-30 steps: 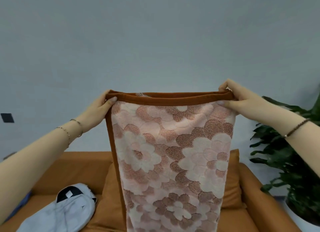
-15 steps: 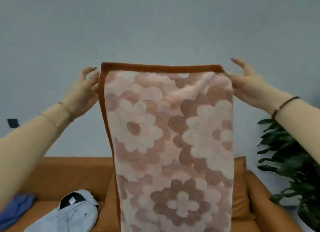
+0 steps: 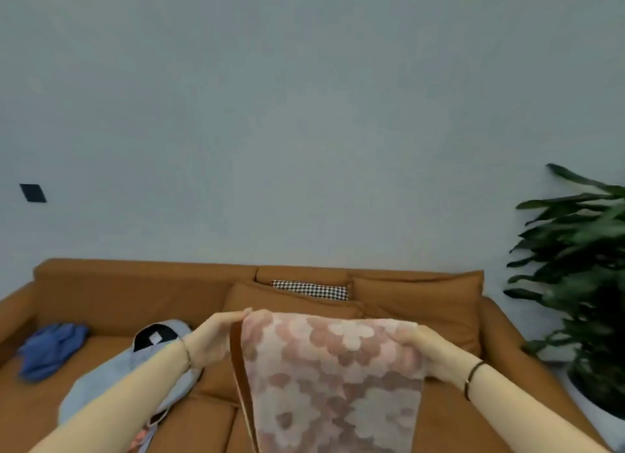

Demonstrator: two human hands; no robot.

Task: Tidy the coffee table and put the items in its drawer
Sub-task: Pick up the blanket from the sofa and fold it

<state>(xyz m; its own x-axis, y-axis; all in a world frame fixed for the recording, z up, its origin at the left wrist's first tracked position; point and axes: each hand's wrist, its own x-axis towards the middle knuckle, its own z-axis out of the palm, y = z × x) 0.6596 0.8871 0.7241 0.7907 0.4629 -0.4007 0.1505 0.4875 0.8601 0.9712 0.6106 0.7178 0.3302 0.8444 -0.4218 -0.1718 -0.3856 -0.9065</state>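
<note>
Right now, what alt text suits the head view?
Left hand and right hand hold a floral blanket by its top corners before an orange sofa strewn with a pale blue garment and a blue cloth; a plant stands right.

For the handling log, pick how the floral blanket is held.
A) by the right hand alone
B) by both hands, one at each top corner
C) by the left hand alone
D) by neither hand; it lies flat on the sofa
B: the left hand and the right hand each grip a top corner of the floral blanket, which hangs in front of the sofa.
</note>
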